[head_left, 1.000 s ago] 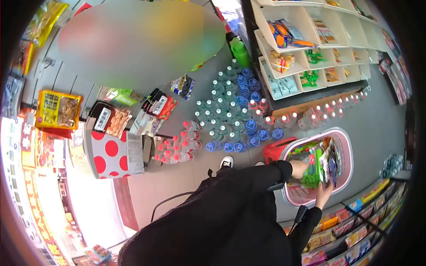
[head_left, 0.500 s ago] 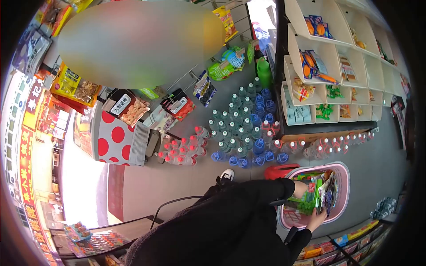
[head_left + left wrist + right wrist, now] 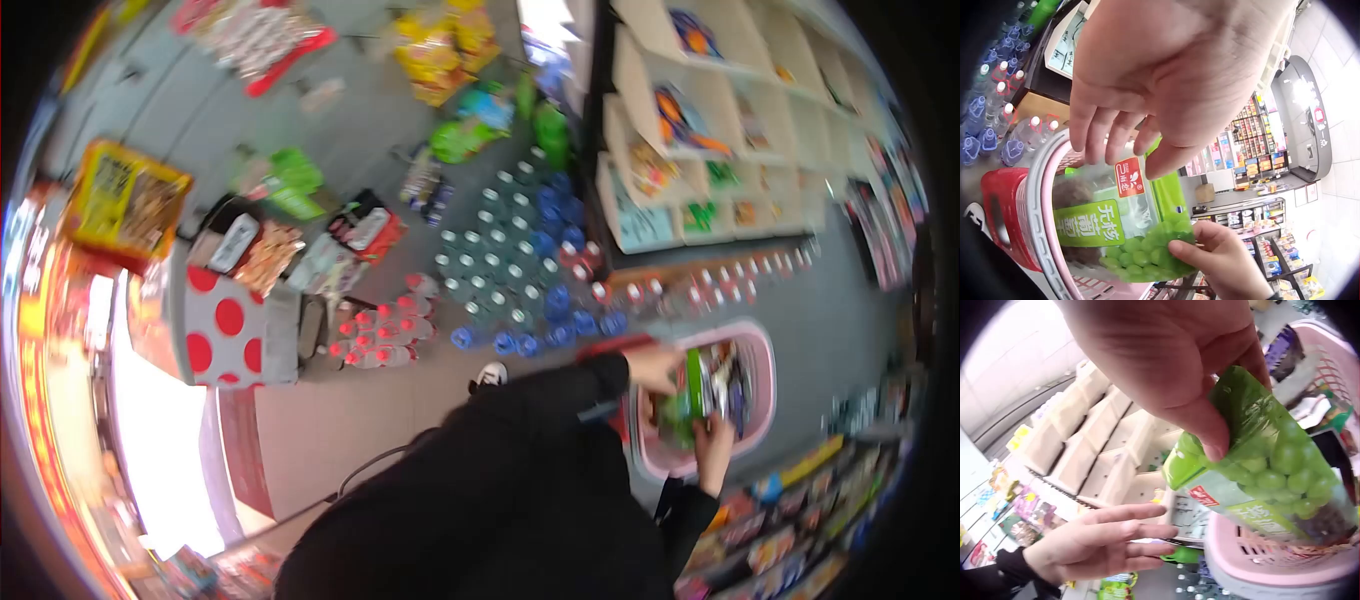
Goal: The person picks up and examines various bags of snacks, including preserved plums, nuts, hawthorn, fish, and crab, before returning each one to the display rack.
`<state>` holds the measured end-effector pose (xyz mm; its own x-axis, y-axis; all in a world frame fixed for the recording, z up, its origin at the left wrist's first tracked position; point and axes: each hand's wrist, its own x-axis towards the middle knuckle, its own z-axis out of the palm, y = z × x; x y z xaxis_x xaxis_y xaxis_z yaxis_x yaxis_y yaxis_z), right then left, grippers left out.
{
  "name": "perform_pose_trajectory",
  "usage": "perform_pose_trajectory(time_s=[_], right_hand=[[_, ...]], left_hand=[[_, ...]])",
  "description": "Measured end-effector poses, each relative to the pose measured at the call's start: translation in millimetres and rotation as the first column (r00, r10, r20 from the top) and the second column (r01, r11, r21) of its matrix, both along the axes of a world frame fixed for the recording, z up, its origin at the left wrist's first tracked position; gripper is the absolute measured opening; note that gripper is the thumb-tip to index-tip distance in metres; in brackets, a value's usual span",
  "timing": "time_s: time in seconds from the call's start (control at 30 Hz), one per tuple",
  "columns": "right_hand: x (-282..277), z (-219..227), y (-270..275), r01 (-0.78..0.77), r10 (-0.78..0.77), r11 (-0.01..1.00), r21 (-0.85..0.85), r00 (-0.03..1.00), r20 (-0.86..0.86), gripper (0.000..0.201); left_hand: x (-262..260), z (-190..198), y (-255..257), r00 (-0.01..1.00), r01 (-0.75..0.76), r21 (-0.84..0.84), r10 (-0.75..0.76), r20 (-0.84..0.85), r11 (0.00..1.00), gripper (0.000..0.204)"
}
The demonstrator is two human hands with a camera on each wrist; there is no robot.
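Note:
A green bag of dried grapes (image 3: 1154, 250) stands over the pink basket (image 3: 765, 385); in the right wrist view its printed grapes (image 3: 1285, 469) face the camera. My right hand (image 3: 712, 452) pinches the bag's edge between thumb and fingers, its thumb (image 3: 1215, 440) lying on the green film. Beside the bag, my left hand (image 3: 655, 367) has its fingers extended, and the right wrist view shows this hand (image 3: 1100, 540) apart from the bag. More packets, one purple (image 3: 1285, 353), lie inside the basket.
A red basket (image 3: 1007, 212) touches the pink one. Bottles (image 3: 500, 260) crowd the floor, beside a tiered shelf of pale bins (image 3: 700, 110). Snack racks (image 3: 790, 520) stand at lower right, and a red-dotted box (image 3: 235, 325) is at left.
The head view has shifted and blurred. My left hand has drawn back from inside the pink basket toward its near rim. My right hand stays over the basket at the green bag.

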<state>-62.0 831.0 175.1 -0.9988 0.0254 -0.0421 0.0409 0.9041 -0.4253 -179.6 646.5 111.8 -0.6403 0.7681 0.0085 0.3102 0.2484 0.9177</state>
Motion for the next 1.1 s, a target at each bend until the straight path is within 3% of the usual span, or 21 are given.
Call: perform_pose_trajectory(time_s=[0.03,0.07,0.1,0.13,0.23,0.3,0.4,0.43,0.47,0.5,0.57,0.6,0.63,0.7,0.77,0.83,0.87,0.97,1.03,1.1], right_hand=[[-8.5,34.7,-17.9,-0.013,0.014,1.0,-0.01,0.998,0.055,0.011],[-10.9,61.5,-32.0,-0.048,0.048,0.999,-0.008,0.999,-0.016,0.012],[-14.6,80.1,-37.3,-0.131,0.131,0.991,0.012,0.991,-0.027,0.012],[-19.1,105.7,-46.8,-0.187,0.187,0.982,0.03,0.982,0.013,0.01],[-33.1,154.4,-67.9,-0.301,0.302,0.95,-0.086,0.953,-0.012,0.007],[-48.3,176.6,-86.6,-0.393,0.397,0.895,-0.211,0.917,-0.02,0.008],[-69.4,193.6,-127.3,-0.412,0.451,0.858,-0.305,0.89,0.067,0.008],[-77.4,194.8,-144.5,-0.46,0.496,0.82,-0.341,0.868,0.019,0.009],[-86.5,196.6,-162.6,-0.513,0.542,0.772,-0.374,0.84,-0.033,0.01],[-96.0,200.7,-181.8,-0.487,0.547,0.782,-0.388,0.835,0.053,0.012],[-122.2,173.6,-209.3,-0.504,0.624,0.668,-0.548,0.78,0.042,0.013],[-133.4,167.1,-225.7,-0.47,0.651,0.647,-0.601,0.75,0.115,0.013],[-144.8,152.4,-240.0,-0.503,0.71,0.556,-0.661,0.701,0.064,0.015],[-153.0,144.2,-270.6,-0.247,0.67,0.507,-0.826,0.716,0.197,0.024],[-153.6,121.7,-304.8,-0.123,0.673,0.285,-0.951,0.732,0.107,0.039],[-146.7,84.0,-341.7,-0.11,0.698,0.142,-0.984,0.716,0.021,0.043],[-141.0,68.3,-361.0,-0.101,0.743,0.138,-0.985,0.669,0.035,0.046],[-124.7,37.2,-412.6,-0.12,0.806,0.139,-0.983,0.59,0.042,0.053],[-117.2,27.9,-449.0,-0.238,0.797,0.171,-0.956,0.603,-0.008,0.06],[-112.6,31.7,-480.8,-0.343,0.784,0.188,-0.92,0.616,-0.069,0.054]], left_hand=[[-7.0,24.2,-14.3,0.995,0.069,-0.027,-0.071,-0.068,0.997,0.063],[-9.4,1.4,-16.2,0.994,0.023,0.22,0.001,-0.111,0.975,0.077],[-10.2,37.0,-35.8,0.99,0.024,0.123,-0.006,-0.14,0.992,0.084],[-13.4,31.1,-42.0,0.995,-0.015,0.178,0.032,-0.092,0.984,0.083],[-16.0,75.8,-84.6,0.987,0.124,0.318,-0.148,0.054,0.94,0.059],[-10.9,109.8,-123.3,0.962,0.119,0.275,-0.179,0.205,0.954,0.042],[8.0,132.4,-182.5,0.914,-0.199,0.322,0.058,0.401,0.926,0.023],[11.9,129.6,-202.0,0.919,-0.244,0.424,0.068,0.389,0.872,0.02],[17.3,127.8,-221.3,0.911,-0.33,0.423,0.167,0.377,0.844,0.019],[22.6,127.4,-240.5,0.891,-0.417,0.422,0.27,0.364,0.805,0.018],[33.7,131.8,-273.3,0.848,-0.522,0.415,0.402,0.344,0.746,0.018],[40.6,133.1,-289.2,0.808,-0.589,0.411,0.491,0.327,0.696,0.018],[47.1,132.9,-305.2,0.78,-0.626,0.4,0.537,0.321,0.67,0.018],[60.4,131.6,-335.0,0.704,-0.706,0.433,0.624,0.338,0.561,0.019],[78.2,125.3,-368.7,0.586,-0.799,0.438,0.699,0.41,0.412,0.02],[96.5,117.8,-399.7,0.436,-0.868,0.447,0.765,0.473,0.218,0.022],[106.1,114.7,-414.2,0.362,-0.893,0.432,0.774,0.519,0.129,0.022],[128.7,111.5,-449.2,0.244,-0.905,0.424,0.808,0.537,-0.009,0.023],[137.6,117.9,-467.4,0.199,-0.907,0.417,0.821,0.536,-0.052,0.024],[140.8,122.0,-482.0,0.156,-0.885,0.452,0.846,0.51,-0.109,0.024]])
